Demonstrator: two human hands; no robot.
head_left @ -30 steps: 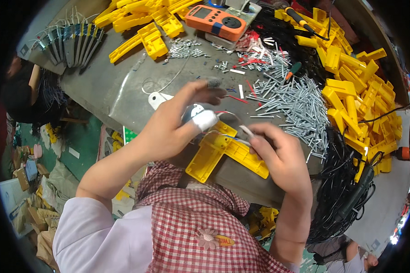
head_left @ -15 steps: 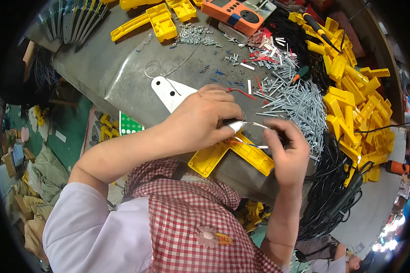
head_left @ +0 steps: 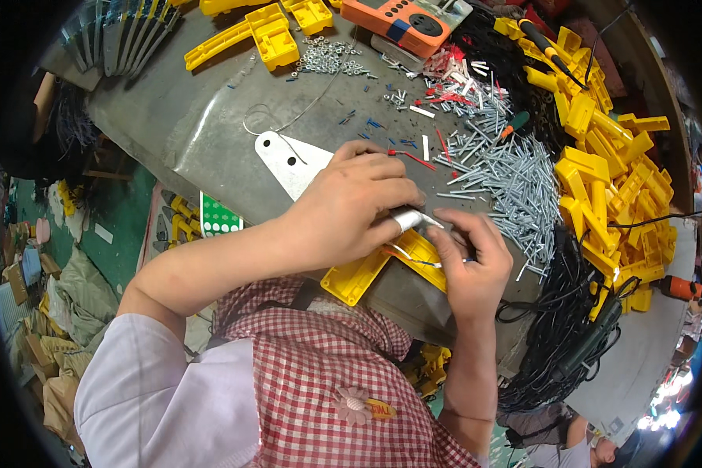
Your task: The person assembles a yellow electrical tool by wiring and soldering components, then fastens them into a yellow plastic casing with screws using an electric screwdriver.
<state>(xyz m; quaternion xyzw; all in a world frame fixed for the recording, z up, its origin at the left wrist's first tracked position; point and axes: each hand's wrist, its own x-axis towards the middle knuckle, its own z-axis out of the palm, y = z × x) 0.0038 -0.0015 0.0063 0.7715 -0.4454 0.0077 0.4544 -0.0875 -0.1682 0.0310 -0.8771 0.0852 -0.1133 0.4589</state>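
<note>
My left hand [head_left: 359, 195] is closed, its thumb and fingers pinching a thin wire; something white wraps around one fingertip. Close on its right, my right hand [head_left: 476, 253] pinches a small white sleeve [head_left: 430, 222] at the wire's end. Beneath both hands lies a yellow plastic housing [head_left: 352, 282], partly hidden by them. Thin white, orange and blue wires [head_left: 404, 251] run across it. A flat white plate [head_left: 282, 168] with two dark holes extends from under my left hand, a loop of thin grey wire [head_left: 259, 121] over its far end.
Loose screws [head_left: 515, 191] lie in a heap to the right, beside piled yellow housings [head_left: 620, 187] and black cables [head_left: 558, 343]. Small nuts [head_left: 327, 58] and an orange device [head_left: 405, 27] are at the far side. Metal blades [head_left: 129, 35] stand at the far left.
My right hand has moved left, toward my left hand. The white sleeve now sits close to my left fingertips, where a twisted bare stretch of wire showed before.
</note>
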